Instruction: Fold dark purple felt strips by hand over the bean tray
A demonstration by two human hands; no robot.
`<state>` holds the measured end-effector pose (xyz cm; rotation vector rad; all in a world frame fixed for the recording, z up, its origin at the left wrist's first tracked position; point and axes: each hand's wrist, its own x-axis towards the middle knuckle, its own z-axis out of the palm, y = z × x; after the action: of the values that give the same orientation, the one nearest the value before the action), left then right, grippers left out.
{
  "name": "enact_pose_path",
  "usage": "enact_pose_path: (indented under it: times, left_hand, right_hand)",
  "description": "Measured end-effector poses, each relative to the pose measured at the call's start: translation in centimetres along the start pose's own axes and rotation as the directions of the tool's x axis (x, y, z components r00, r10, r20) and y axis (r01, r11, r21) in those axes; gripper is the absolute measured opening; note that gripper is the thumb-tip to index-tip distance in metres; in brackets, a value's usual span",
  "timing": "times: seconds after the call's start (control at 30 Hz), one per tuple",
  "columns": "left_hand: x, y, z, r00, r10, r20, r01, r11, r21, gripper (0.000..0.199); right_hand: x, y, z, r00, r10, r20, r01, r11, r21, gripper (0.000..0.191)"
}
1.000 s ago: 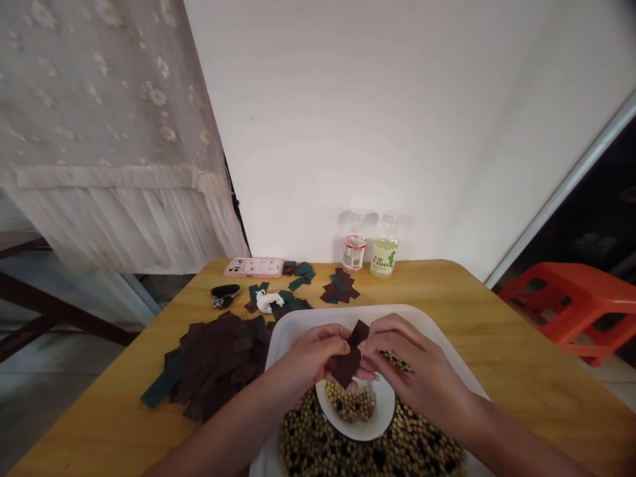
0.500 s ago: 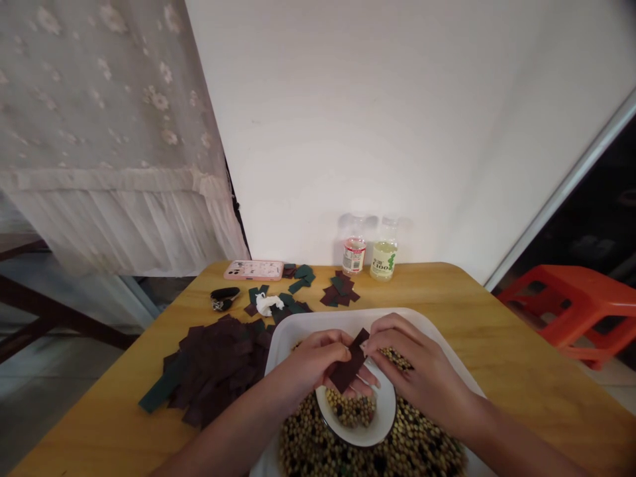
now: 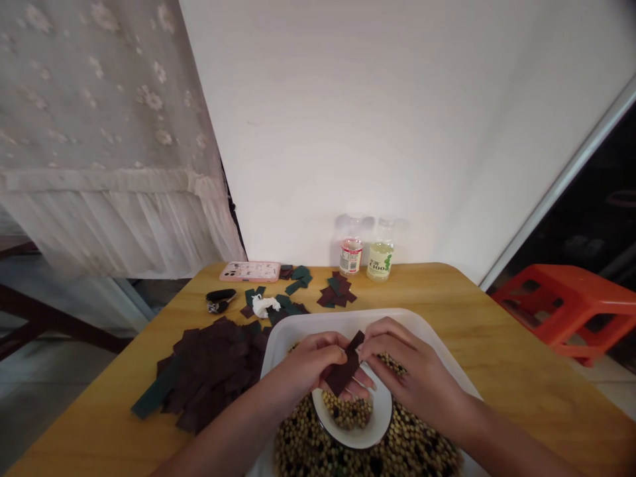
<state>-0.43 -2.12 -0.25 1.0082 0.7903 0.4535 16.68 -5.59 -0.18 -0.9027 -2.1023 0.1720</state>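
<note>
Between thumb and fingers, my left hand holds a small dark brown rectangular piece, which looks like cloth or paper. My right hand is pinched at the upper right corner of that piece; whether it grips the corner or something tiny is hidden. Both hands are over a white bowl partly filled with small tan beads. Beneath the bowl, a white tray is spread with tan and black beads.
Left of the tray lies a heap of dark brown pieces with some green ones. Behind are keys, a crumpled white tissue, a phone in a pink case and two bottles. An orange stool stands right of the table.
The whole view has shifted slightly, so things sit a little further left. Both hands keep nearly the same pose at the brown piece.
</note>
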Motion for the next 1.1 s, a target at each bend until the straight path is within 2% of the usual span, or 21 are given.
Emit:
enact_pose_path:
  times: [0.73,0.9,1.1]
  left_hand:
    - [0.03,0.02,-0.04,1.0,-0.005,0.009,0.006,0.999,-0.045,0.022]
    - [0.04,-0.14,-0.05,1.0,0.004,0.003,-0.004,0.999,-0.051,0.021]
    - [0.0,-0.12,-0.04,0.998,0.023,0.051,-0.021,0.999,-0.044,0.02]
  right_hand:
    - [-0.13,0.02,0.06,1.0,0.027,0.016,-0.027,0.998,0.054,0.019]
    - [-0.23,-0.29,0.02,0.997,0.011,0.074,-0.017,0.997,0.079,0.02]
    - [-0.08,-0.2,0.11,0.999,0.034,-0.009,-0.034,0.999,-0.001,0.016]
